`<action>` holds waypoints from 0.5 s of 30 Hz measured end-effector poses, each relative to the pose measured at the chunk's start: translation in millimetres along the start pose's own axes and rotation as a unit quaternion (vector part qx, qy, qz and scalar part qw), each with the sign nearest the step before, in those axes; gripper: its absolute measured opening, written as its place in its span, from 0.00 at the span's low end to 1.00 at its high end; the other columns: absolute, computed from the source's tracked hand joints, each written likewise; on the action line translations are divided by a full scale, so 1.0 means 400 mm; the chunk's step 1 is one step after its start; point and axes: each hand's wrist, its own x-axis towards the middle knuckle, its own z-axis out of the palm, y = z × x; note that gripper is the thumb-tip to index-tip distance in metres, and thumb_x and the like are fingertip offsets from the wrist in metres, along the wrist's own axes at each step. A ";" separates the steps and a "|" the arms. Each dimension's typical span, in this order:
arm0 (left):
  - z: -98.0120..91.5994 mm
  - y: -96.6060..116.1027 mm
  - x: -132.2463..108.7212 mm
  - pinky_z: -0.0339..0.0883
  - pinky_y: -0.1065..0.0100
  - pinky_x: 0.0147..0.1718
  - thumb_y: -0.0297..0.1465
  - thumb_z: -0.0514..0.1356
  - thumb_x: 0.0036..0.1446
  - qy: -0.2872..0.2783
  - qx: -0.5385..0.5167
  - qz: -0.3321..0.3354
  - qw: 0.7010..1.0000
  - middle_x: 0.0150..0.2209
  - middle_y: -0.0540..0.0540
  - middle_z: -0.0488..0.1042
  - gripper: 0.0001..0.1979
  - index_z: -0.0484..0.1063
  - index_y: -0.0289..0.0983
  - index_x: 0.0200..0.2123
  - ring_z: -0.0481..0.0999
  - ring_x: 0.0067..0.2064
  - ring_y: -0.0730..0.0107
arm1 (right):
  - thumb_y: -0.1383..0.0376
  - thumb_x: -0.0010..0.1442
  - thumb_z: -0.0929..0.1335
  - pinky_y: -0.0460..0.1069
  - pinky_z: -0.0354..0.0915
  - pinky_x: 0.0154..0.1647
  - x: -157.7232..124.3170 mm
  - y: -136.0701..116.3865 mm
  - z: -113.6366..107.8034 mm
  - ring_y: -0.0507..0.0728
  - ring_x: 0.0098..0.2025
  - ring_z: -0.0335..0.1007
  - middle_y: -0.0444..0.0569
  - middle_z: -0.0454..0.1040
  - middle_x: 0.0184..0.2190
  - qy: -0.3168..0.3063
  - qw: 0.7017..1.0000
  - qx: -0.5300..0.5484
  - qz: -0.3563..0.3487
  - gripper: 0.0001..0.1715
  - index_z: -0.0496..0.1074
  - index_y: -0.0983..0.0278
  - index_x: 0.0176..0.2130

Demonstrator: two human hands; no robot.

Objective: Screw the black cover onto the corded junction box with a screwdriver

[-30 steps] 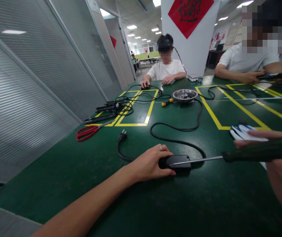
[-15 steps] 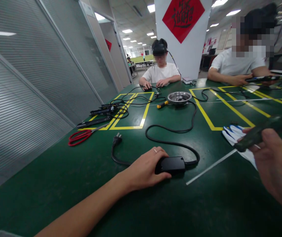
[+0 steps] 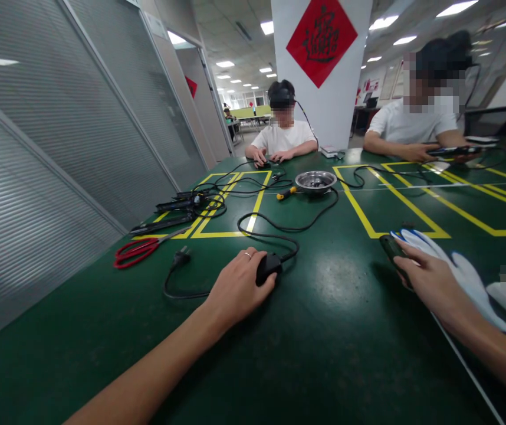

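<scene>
Your left hand (image 3: 235,283) rests on the worktop (image 3: 324,336), its fingers curled narrowly around a black box (image 3: 268,268). The box is a small, smooth, blocky case, apparently plastic, and sits low at the centre of the view; your palm and fingers cover part of it. A round, rubbery black cord (image 3: 286,229) leaves its far end and bends in loose curves toward the bowl. A dark plug (image 3: 181,256) lies to the left of your hand, on a short curved lead that runs back beneath your wrist.

Your right hand (image 3: 430,280) holds a screwdriver (image 3: 392,251), its fingers closed about the thick, dark green handle. The slim, straight, pale shaft passes under your hand and slants toward the near right edge. You cannot tell from this view whether the handle touches the worktop. Just beside that hand lies a limp glove (image 3: 467,277) of white fabric with blue edging.

The worktop is smooth, green and glossy, marked with yellow tape (image 3: 217,235) in rectangles. Farther off stands a shallow, round bowl (image 3: 315,183) of shiny metal. To the left, scissors (image 3: 135,252) with looped red handles lie near slender black parts (image 3: 177,205).
</scene>
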 end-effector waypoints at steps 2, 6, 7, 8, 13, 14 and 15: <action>0.012 -0.018 0.005 0.66 0.59 0.45 0.42 0.53 0.61 -0.030 0.012 -0.008 0.999 0.44 0.41 0.68 0.19 0.67 0.36 0.49 0.71 0.44 0.57 | 0.52 0.56 0.64 0.58 0.66 0.38 0.005 0.005 0.006 0.61 0.34 0.70 0.56 0.73 0.38 -0.004 0.996 -0.084 -0.033 0.35 0.65 0.65 0.59; 0.026 -0.032 0.011 0.65 0.58 0.47 0.45 0.48 0.64 -0.050 -0.011 0.000 0.999 0.45 0.41 0.67 0.21 0.67 0.36 0.49 0.70 0.45 0.58 | 0.52 0.56 0.63 0.59 0.65 0.44 0.008 0.022 0.027 0.62 0.39 0.68 0.58 0.69 0.45 -0.026 0.981 -0.169 -0.092 0.37 0.63 0.68 0.60; 0.026 -0.032 0.011 0.65 0.58 0.48 0.45 0.47 0.65 -0.049 -0.018 0.004 0.999 0.45 0.41 0.67 0.22 0.66 0.36 0.49 0.70 0.46 0.59 | 0.52 0.57 0.63 0.59 0.64 0.45 0.008 0.026 0.033 0.62 0.40 0.68 0.59 0.69 0.46 -0.034 0.977 -0.184 -0.104 0.36 0.63 0.68 0.59; 0.024 -0.030 0.010 0.64 0.59 0.48 0.45 0.46 0.65 -0.047 -0.023 0.008 0.999 0.46 0.41 0.66 0.22 0.65 0.36 0.50 0.70 0.46 0.59 | 0.52 0.57 0.63 0.60 0.64 0.45 0.007 0.031 0.038 0.63 0.41 0.68 0.59 0.68 0.46 -0.041 0.973 -0.197 -0.115 0.36 0.64 0.68 0.59; 0.008 -0.022 0.009 0.64 0.59 0.49 0.43 0.44 0.67 -0.033 0.020 0.025 0.999 0.47 0.41 0.65 0.21 0.63 0.35 0.52 0.68 0.47 0.59 | 0.52 0.59 0.61 0.62 0.63 0.46 0.002 0.041 0.049 0.65 0.44 0.67 0.60 0.67 0.48 -0.058 0.957 -0.241 -0.152 0.34 0.62 0.66 0.60; 0.005 -0.021 0.010 0.63 0.58 0.49 0.43 0.44 0.67 -0.030 0.034 0.027 0.999 0.47 0.41 0.65 0.21 0.63 0.35 0.52 0.68 0.47 0.59 | 0.52 0.59 0.61 0.62 0.64 0.46 0.001 0.039 0.048 0.65 0.44 0.67 0.60 0.67 0.47 -0.058 0.955 -0.245 -0.156 0.34 0.63 0.66 0.59; 0.001 -0.018 0.010 0.63 0.58 0.49 0.43 0.45 0.67 -0.026 0.044 0.027 0.998 0.47 0.40 0.65 0.21 0.63 0.35 0.52 0.68 0.47 0.58 | 0.51 0.60 0.61 0.62 0.64 0.46 0.000 0.034 0.046 0.65 0.44 0.67 0.60 0.67 0.47 -0.055 0.954 -0.250 -0.157 0.34 0.63 0.66 0.59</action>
